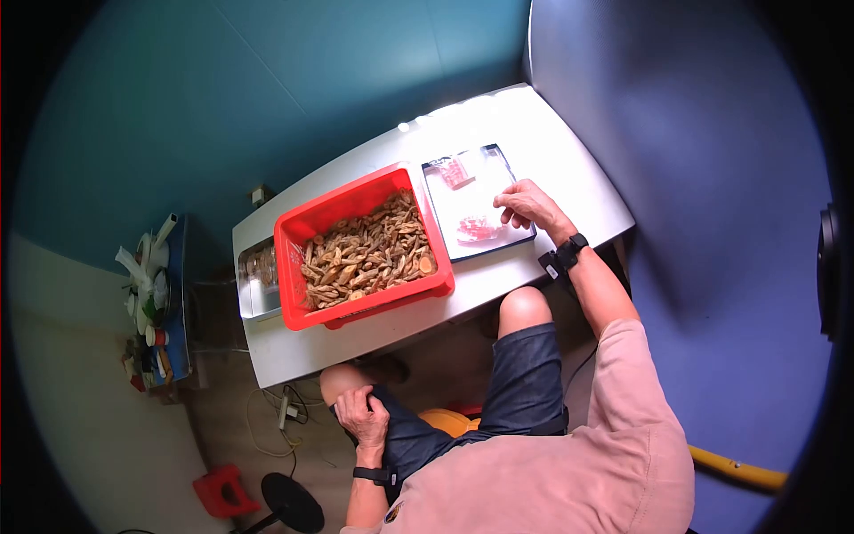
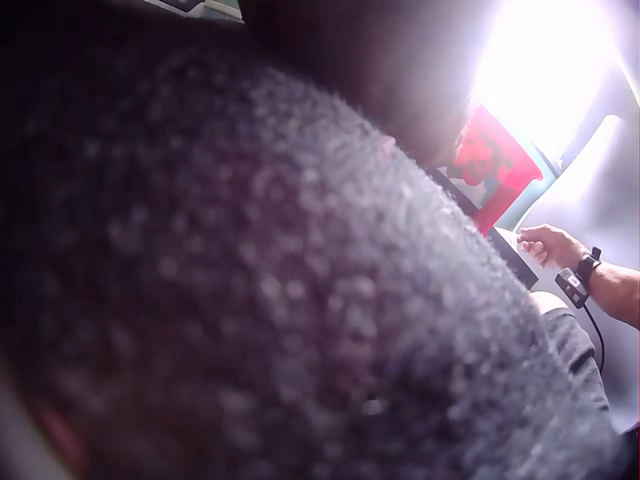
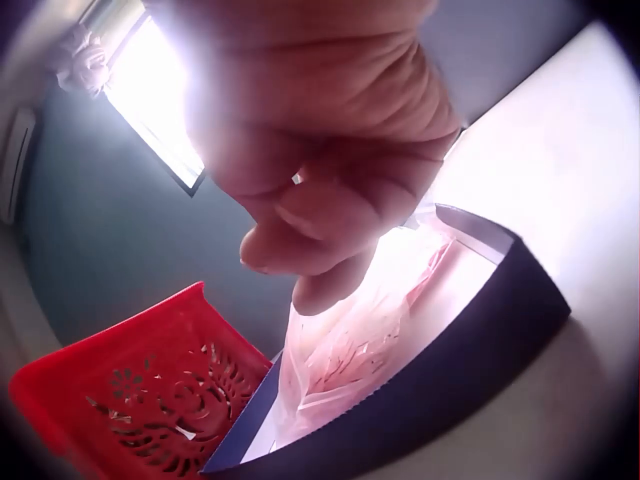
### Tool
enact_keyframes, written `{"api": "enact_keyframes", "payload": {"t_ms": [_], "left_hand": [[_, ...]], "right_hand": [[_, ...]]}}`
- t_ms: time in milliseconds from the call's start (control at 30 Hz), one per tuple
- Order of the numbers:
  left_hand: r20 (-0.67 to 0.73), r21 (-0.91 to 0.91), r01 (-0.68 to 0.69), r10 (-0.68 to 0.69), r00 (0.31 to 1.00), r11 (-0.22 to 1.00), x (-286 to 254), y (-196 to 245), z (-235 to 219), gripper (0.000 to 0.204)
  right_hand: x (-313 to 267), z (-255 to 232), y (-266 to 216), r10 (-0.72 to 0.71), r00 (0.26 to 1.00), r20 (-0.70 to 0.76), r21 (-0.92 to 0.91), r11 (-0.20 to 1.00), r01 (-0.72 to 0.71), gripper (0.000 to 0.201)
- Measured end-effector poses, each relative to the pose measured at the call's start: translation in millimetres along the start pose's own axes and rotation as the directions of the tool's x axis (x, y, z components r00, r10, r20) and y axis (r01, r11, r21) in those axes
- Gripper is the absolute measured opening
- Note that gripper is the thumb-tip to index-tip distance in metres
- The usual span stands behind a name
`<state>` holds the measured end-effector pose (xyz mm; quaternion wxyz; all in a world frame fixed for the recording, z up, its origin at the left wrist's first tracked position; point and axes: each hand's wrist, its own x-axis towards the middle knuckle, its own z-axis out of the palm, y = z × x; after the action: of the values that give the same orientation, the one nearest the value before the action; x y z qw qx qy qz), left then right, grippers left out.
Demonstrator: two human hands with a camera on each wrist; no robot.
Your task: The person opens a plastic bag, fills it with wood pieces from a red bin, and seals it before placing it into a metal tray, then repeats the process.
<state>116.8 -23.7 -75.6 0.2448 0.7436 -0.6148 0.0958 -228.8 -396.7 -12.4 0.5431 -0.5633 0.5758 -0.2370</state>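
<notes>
In the head view, my left hand [image 1: 363, 416] rests on the bare knee at the hem of the dark shorts, fingers loosely bent. My right hand [image 1: 532, 209] hovers above the right side of a dark-edged white tray [image 1: 470, 247], its fingers relaxed and bent, with nothing visible in them. Two clear packets with pink-red contents lie in the tray: one packet [image 1: 478, 229] near the hand, another packet [image 1: 452, 173] farther back. The right wrist view shows the curled fingers [image 3: 335, 225] over pink plastic packaging [image 3: 345, 350] inside the dark-walled box [image 3: 430, 370].
A red basket [image 1: 440, 287] of brown, finger-shaped pieces [image 1: 365, 254] stands left of the tray. Beyond it, a metallic tray [image 1: 258, 303] sits at the white table's left end. A cluttered blue side table [image 1: 178, 303], cables, a red stool [image 1: 224, 491] and a black round base are lower left.
</notes>
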Motion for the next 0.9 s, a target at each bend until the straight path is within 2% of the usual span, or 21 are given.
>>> {"api": "enact_keyframes", "payload": {"t_ms": [100, 233, 433, 900], "left_hand": [[-0.004, 0.0, 0.004, -0.004, 1.0, 1.0, -0.2, -2.2, -0.4, 0.02], [0.007, 0.001, 0.018, -0.018, 1.0, 1.0, 3.3, 0.9, -4.4, 0.019], [-0.003, 0.0, 0.028, -0.028, 1.0, 1.0, 4.8, 0.5, -3.7, 0.017], [-0.004, -0.04, 0.04, -0.04, 0.999, 0.998, 6.5, -2.9, -4.5, 0.015]], "right_hand": [[4.7, 1.8, -1.7, -0.03, 0.997, 0.067, 0.028, 0.999, 0.028, 0.024], [8.1, 4.5, -2.9, -0.005, 0.999, 0.051, 0.053, 0.999, 0.003, 0.022], [2.8, 13.0, -5.3, 0.02, 0.994, 0.108, 0.134, 0.99, -0.034, 0.021], [9.7, 18.1, 5.6, 0.022, 0.999, 0.034, 0.194, 0.981, -0.028, 0.014]]}}
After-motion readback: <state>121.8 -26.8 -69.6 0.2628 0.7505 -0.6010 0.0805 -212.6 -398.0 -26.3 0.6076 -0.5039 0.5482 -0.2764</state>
